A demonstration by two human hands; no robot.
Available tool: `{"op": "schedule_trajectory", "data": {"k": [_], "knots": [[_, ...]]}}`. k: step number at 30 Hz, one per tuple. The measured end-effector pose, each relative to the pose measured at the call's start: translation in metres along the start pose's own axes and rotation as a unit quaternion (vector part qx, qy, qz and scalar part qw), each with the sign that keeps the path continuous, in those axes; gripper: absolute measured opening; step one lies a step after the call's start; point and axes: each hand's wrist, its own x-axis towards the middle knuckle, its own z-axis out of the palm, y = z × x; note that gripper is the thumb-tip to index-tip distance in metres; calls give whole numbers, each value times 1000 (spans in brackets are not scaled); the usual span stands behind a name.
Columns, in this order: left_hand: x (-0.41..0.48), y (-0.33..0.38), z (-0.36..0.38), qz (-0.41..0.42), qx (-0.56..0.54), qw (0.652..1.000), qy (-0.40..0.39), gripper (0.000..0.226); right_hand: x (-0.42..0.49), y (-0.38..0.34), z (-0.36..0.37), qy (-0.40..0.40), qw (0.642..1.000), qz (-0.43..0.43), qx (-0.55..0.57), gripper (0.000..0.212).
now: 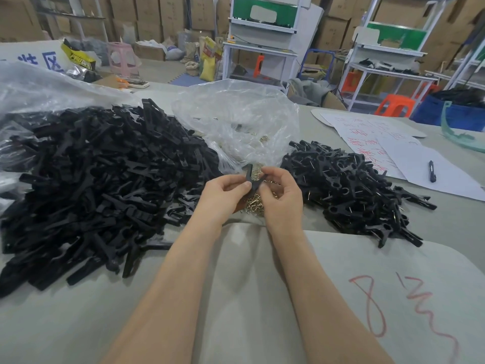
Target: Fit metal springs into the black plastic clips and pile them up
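We are pinching one black clip (249, 175) with our left hand (225, 191) and right hand (281, 193), close together over the gold springs (252, 201) so they are easy to reach. Maybe one is going in; too small to see. Finished clips (354, 185) are lying to the right.

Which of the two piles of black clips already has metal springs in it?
The smaller right pile, near the pen: metal wire glints on its clips. The large left pile shows only plain black plastic.
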Motion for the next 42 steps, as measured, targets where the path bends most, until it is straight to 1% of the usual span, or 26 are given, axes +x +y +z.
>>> {"op": "schedule_trajectory", "data": {"k": [3, 6, 7, 11, 14, 16, 18, 22, 24, 26, 28, 30, 31, 32, 33, 34, 35, 36, 37, 38, 39, 40, 41, 42], "knots": [[0, 0, -1, -19, -17, 1000, -12, 18, 2, 0, 1, -4, 1000, 2, 13, 39], [-1, 0, -1, -34, -34, 999, -17, 5, 3, -1, -1, -3, 999, 9, 38, 44], [0, 0, -1, -33, -33, 999, -17, 4, 3, -1, -1, -2, 999, 10, 43, 45], [1, -3, -3, -24, -8, 999, -24, 4, 3, 0, 0, -8, 999, 10, 42, 44], [4, -5, -4, -15, 18, 1000, -10, 16, 2, 1, -1, -12, 999, 10, 29, 44], [4, -6, -4, 4, 47, 999, 5, 17, 1, 0, -1, -11, 1000, 7, 18, 41], [3, -6, -4, 43, 95, 994, 24, 11, 0, 0, 0, -5, 1000, 0, 0, 38], [3, -7, -2, 120, 205, 970, 59, 16, -2, -2, 1, 2, 1000, -16, -25, 35], [1, -6, -2, 148, 252, 954, 60, 9, -2, -2, 1, 6, 999, -28, -44, 33], [1, -6, -3, 158, 272, 948, 48, 7, -1, -3, -1, 4, 998, -28, -52, 32], [3, -6, -5, 150, 262, 952, 40, 11, 2, -5, -3, -17, 999, -11, -29, 31], [4, -6, -7, 149, 263, 952, 39, 16, 3, -10, -3, -59, 997, 27, 48, 34], [5, -6, -7, 150, 260, 953, 39, 17, 3, -11, -3, -69, 994, 41, 77, 36], [5, -6, -7, 151, 247, 956, 40, 16, 3, -11, -4, -60, 994, 39, 78, 38], [4, -5, -7, 149, 219, 963, 46, 16, 3, -11, -6, -37, 998, 25, 32, 39], [4, -4, -6, 139, 174, 973, 57, 18, 4, -10, -9, -10, 999, 0, -50, 35], [4, -2, -7, 121, 112, 984, 70, 18, 5, -8, -13, 6, 989, -20, -147, 28], [4, 0, -8, 97, 39, 991, 80, 15, 6, -5, -15, -4, 973, -17, -232, 20], [5, 2, -10, 70, -31, 993, 86, 13, 6, -2, -16, -40, 953, 10, -300, 21], [5, 3, -12, 48, -81, 992, 87, 12, 6, 1, -17, -86, 929, 43, -357, 29], [6, 4, -14, 30, -108, 990, 85, 11, 4, 4, -16, -127, 905, 66, -402, 37], [6, 4, -15, 16, -122, 989, 81, 12, 3, 6, -14, -150, 888, 70, -429, 41], [6, 4, -16, 3, -136, 988, 76, 13, 1, 7, -13, -154, 886, 59, -433, 41], [6, 3, -17, -8, -154, 986, 69, 14, 1, 8, -11, -146, 894, 46, -422, 39]]}}
